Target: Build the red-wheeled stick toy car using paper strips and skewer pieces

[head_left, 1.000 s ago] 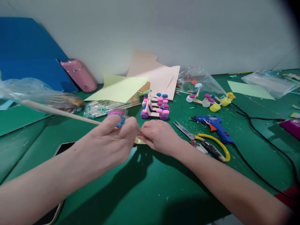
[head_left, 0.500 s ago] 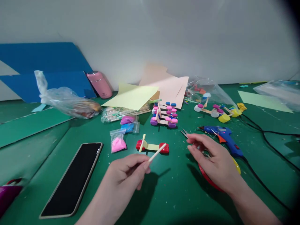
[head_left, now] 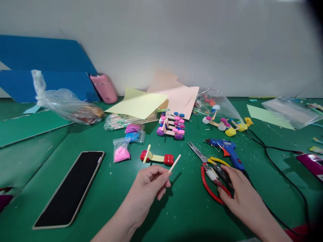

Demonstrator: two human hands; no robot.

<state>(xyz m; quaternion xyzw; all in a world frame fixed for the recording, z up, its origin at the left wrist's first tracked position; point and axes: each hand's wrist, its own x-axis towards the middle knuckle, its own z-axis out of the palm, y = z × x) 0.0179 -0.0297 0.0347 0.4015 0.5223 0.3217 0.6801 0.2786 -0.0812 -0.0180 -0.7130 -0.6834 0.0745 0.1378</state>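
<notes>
Basically, L hand (head_left: 157,181) is closed in a pinch on a pale stick (head_left: 175,163), thumb vs. fingers, tip tilted up toward 1 o'clock. R hand (head_left: 238,188) is partly open, thumb & fingers apart around the grips of the red pliers (head_left: 209,189); can't tell if it has any firm hold. Red-wheeled piece (head_left: 157,158) sits on the green counter (head_left: 188,215) at approx. 12 o'clock from L hand, just beyond it, not touching. Scissors (head_left: 198,153) w/ yellow grip lie at 11 o'clock from R hand, up against the pliers; blue glue gun (head_left: 233,154) is near, at 12. Phone (head_left: 69,190) is flat at 9 o'clock from L hand, pink packet (head_left: 121,153) at 10, row of little cars (head_left: 173,127) farther off at 12–1.
</notes>
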